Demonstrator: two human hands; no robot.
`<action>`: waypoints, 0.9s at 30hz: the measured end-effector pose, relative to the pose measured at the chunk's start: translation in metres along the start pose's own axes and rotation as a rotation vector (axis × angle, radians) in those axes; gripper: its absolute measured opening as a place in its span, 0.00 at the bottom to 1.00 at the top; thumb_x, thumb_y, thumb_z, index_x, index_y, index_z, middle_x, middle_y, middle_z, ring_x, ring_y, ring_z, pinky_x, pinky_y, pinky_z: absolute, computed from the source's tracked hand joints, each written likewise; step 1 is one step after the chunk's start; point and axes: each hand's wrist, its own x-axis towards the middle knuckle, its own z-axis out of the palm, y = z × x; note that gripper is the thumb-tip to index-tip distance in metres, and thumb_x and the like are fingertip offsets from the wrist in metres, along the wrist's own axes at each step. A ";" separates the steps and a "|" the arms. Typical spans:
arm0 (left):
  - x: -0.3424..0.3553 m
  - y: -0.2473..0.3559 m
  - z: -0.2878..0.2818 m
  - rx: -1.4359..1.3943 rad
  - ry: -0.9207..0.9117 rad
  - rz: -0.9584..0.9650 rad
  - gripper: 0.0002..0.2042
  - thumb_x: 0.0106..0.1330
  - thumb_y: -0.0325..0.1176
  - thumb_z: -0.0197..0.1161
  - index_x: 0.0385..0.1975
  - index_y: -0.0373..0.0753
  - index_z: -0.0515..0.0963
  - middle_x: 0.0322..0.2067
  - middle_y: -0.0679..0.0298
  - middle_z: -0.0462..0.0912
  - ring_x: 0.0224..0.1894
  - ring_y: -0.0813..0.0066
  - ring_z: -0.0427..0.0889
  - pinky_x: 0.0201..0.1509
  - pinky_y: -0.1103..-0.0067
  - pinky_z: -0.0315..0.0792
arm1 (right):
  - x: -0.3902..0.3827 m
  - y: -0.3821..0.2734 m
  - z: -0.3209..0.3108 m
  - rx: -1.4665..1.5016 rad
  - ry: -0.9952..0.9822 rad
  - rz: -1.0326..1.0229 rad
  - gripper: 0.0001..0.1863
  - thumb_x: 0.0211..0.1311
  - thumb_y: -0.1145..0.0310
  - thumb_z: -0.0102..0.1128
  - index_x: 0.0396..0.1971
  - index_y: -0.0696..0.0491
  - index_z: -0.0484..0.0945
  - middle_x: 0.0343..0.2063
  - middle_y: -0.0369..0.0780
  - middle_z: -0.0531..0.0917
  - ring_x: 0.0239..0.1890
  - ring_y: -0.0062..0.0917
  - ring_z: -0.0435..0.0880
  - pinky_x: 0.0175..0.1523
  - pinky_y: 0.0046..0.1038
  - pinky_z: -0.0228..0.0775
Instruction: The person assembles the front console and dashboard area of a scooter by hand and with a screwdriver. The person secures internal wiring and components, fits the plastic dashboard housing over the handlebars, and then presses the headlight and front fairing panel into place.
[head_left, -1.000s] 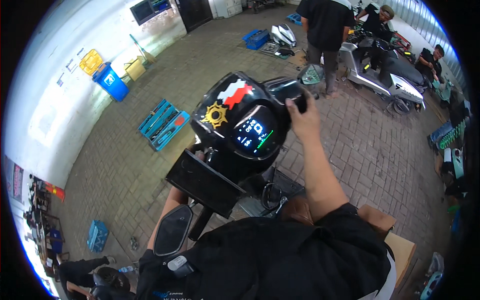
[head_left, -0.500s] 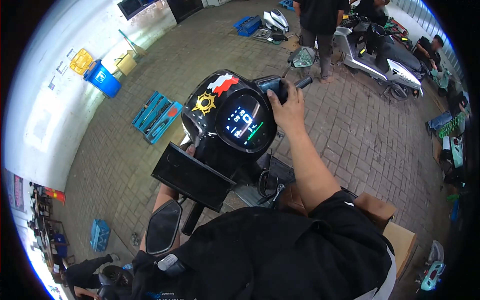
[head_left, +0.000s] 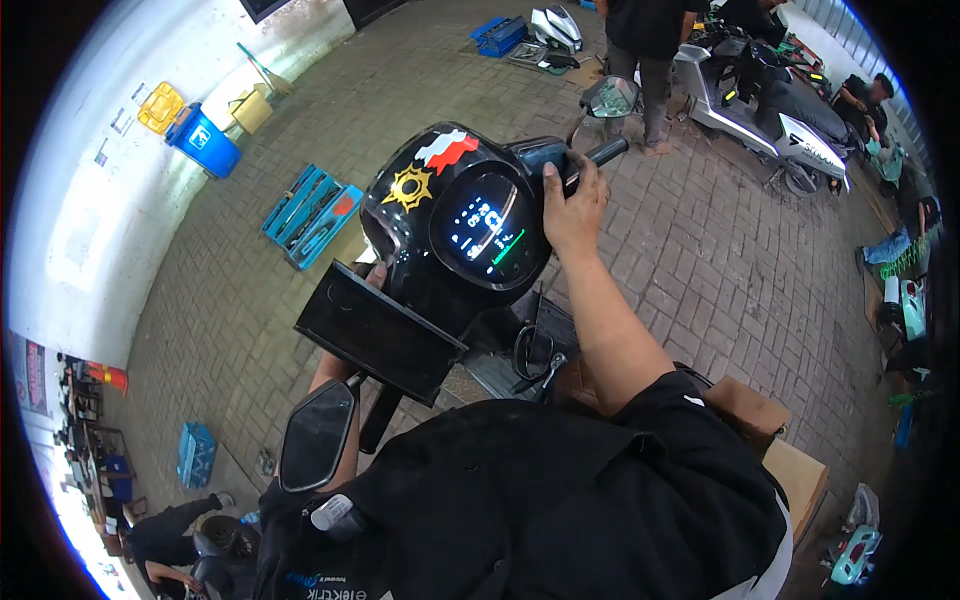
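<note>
In front of me is a scooter's glossy black handlebar cover (head_left: pixel 400 240) with a lit round display (head_left: pixel 487 235) and coloured stickers. My right hand (head_left: pixel 577 207) is closed round the dark switch housing (head_left: pixel 543 157) at the cover's right, thumb on top, inboard of the black right grip (head_left: pixel 608 152). Of my left hand (head_left: pixel 376 276), only a fingertip or thumb shows at the cover's left side. A black rectangular tray-like panel (head_left: pixel 380 330) hides the rest of it. Below that panel are the left mirror (head_left: pixel 318 437) and the left grip (head_left: pixel 381 420).
An open blue toolbox (head_left: pixel 312 217) lies on the paving at left, with a blue bin (head_left: pixel 203 146) by the wall. Ahead, a person (head_left: pixel 648 60) stands beside a silver scooter (head_left: pixel 765 120). Cardboard boxes (head_left: pixel 748 412) are at my right. Another person (head_left: pixel 165 540) is at lower left.
The view has shifted slightly, so the display, left mirror and toolbox appear a little higher. My right hand's fingers have shifted slightly on the switch housing; my left hand stays mostly hidden.
</note>
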 end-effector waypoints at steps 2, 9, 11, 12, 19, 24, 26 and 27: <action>0.001 -0.002 0.003 -0.013 0.016 -0.019 0.18 0.69 0.46 0.59 0.34 0.33 0.81 0.27 0.66 0.79 0.30 0.79 0.75 0.33 0.76 0.69 | -0.001 -0.002 -0.004 -0.003 -0.015 0.028 0.26 0.59 0.54 0.63 0.54 0.52 0.71 0.49 0.50 0.73 0.54 0.46 0.69 0.61 0.43 0.59; -0.007 0.019 0.005 0.002 0.059 -0.057 0.18 0.70 0.45 0.58 0.31 0.34 0.82 0.21 0.70 0.75 0.25 0.81 0.71 0.28 0.76 0.68 | -0.014 -0.009 -0.001 0.005 -0.013 -0.008 0.26 0.58 0.56 0.64 0.53 0.53 0.71 0.49 0.50 0.73 0.56 0.45 0.68 0.62 0.42 0.57; -0.003 0.007 0.006 -0.109 0.084 -0.053 0.18 0.70 0.46 0.58 0.32 0.35 0.82 0.22 0.69 0.76 0.26 0.82 0.72 0.29 0.77 0.68 | -0.011 -0.009 -0.004 0.075 -0.007 -0.013 0.25 0.58 0.57 0.64 0.53 0.53 0.71 0.50 0.50 0.72 0.56 0.45 0.68 0.63 0.42 0.56; 0.005 -0.016 0.002 -0.190 0.091 -0.037 0.17 0.70 0.46 0.58 0.33 0.36 0.82 0.23 0.68 0.77 0.27 0.81 0.74 0.30 0.78 0.69 | -0.009 -0.008 -0.002 0.115 -0.009 0.004 0.26 0.59 0.57 0.64 0.53 0.54 0.71 0.51 0.50 0.72 0.57 0.45 0.68 0.63 0.42 0.55; 0.011 -0.059 -0.007 -0.088 -0.027 -0.040 0.13 0.70 0.42 0.58 0.42 0.38 0.79 0.32 0.67 0.79 0.35 0.79 0.77 0.38 0.77 0.71 | -0.018 -0.006 0.006 -0.139 -0.059 -0.105 0.27 0.57 0.59 0.64 0.55 0.53 0.70 0.54 0.51 0.68 0.59 0.47 0.65 0.65 0.45 0.54; -0.017 -0.060 -0.021 -0.067 0.042 0.018 0.13 0.70 0.40 0.58 0.45 0.38 0.78 0.35 0.66 0.80 0.37 0.77 0.77 0.40 0.76 0.72 | -0.020 -0.006 0.003 -0.032 -0.106 -0.079 0.28 0.57 0.59 0.64 0.56 0.53 0.69 0.56 0.52 0.66 0.61 0.48 0.63 0.65 0.46 0.53; -0.024 -0.055 -0.016 -0.060 0.013 0.015 0.13 0.70 0.40 0.58 0.45 0.38 0.78 0.35 0.66 0.80 0.38 0.77 0.77 0.40 0.76 0.72 | -0.021 0.003 0.000 -0.104 -0.100 -0.120 0.29 0.58 0.59 0.63 0.57 0.53 0.68 0.56 0.53 0.66 0.61 0.49 0.63 0.65 0.47 0.53; -0.027 -0.056 -0.011 -0.063 -0.005 0.015 0.13 0.70 0.40 0.58 0.45 0.38 0.78 0.35 0.66 0.80 0.38 0.77 0.77 0.40 0.76 0.72 | -0.022 0.008 -0.003 -0.142 -0.096 -0.140 0.29 0.58 0.58 0.63 0.58 0.53 0.68 0.57 0.53 0.66 0.62 0.50 0.63 0.65 0.47 0.54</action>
